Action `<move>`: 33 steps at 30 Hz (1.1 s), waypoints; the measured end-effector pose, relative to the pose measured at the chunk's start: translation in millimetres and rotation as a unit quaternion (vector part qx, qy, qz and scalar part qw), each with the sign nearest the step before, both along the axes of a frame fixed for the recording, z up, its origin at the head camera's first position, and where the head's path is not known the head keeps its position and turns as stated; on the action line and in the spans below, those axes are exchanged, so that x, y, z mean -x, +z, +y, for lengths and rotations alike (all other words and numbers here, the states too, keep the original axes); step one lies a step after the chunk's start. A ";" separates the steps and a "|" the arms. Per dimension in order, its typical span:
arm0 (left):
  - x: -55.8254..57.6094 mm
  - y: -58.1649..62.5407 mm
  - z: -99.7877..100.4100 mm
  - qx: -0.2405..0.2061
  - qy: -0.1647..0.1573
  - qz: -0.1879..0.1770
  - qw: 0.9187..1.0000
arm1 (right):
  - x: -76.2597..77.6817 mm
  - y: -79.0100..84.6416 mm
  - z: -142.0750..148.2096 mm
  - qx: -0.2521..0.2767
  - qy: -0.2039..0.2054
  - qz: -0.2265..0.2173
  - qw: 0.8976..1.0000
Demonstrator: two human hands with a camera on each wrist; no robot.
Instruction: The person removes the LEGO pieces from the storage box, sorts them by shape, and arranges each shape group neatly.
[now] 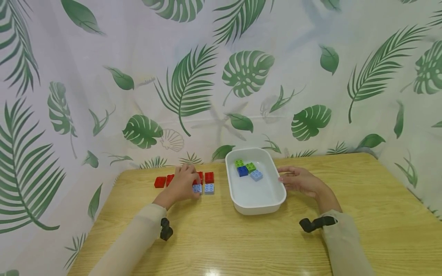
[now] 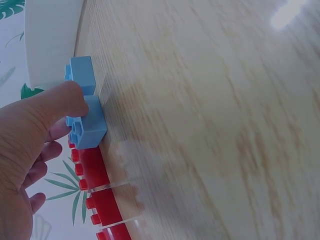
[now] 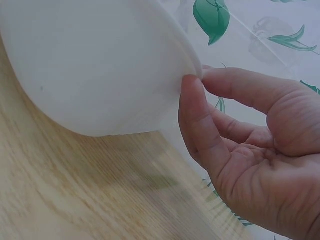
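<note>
In the head view my left hand (image 1: 182,184) is over a row of toy bricks. Its thumb and fingers pinch a light blue brick (image 2: 94,126), seen closely in the left wrist view. Beside that brick stands a second light blue brick (image 1: 209,189). Red bricks (image 1: 209,177) line up behind, partly covered by the hand. My right hand (image 1: 304,184) pinches the right rim of a white plastic container (image 1: 257,210) between thumb and fingers. Inside lie two green bricks (image 1: 250,167), a dark blue brick (image 1: 243,171) and a light blue brick (image 1: 256,175).
A wooden table (image 1: 221,241) carries everything. Behind it hangs a white curtain (image 1: 207,96) printed with green leaves, close to the table's back edge. Black wrist cameras (image 1: 312,224) sit on both sleeves.
</note>
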State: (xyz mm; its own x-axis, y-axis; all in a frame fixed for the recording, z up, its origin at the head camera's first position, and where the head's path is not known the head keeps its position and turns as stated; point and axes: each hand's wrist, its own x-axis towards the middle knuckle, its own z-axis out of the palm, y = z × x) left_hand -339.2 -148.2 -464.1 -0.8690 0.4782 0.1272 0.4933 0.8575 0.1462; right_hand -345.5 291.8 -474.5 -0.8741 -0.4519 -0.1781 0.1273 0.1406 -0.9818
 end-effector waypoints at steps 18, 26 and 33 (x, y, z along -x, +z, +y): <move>-5.5 -0.5 2.3 -0.004 0.013 -0.018 1.000 | 0.5 -3.5 -0.9 -0.008 0.003 0.003 1.000; -4.5 11.2 9.5 -0.048 -0.015 0.008 0.999 | -0.7 -0.5 -1.7 -0.012 -0.002 0.003 1.000; 1.5 28.3 27.4 -0.071 -0.011 0.015 0.997 | -1.8 2.0 -1.0 -0.020 -0.005 0.007 1.000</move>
State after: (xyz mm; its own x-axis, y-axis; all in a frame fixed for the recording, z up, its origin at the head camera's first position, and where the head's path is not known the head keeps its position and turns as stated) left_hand -340.7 -120.9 -435.9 -0.8530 0.4731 0.2204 0.5182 0.8180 0.2497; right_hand -343.7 290.7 -472.5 -0.8808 -0.4368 -0.1826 0.1145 0.1777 -0.9774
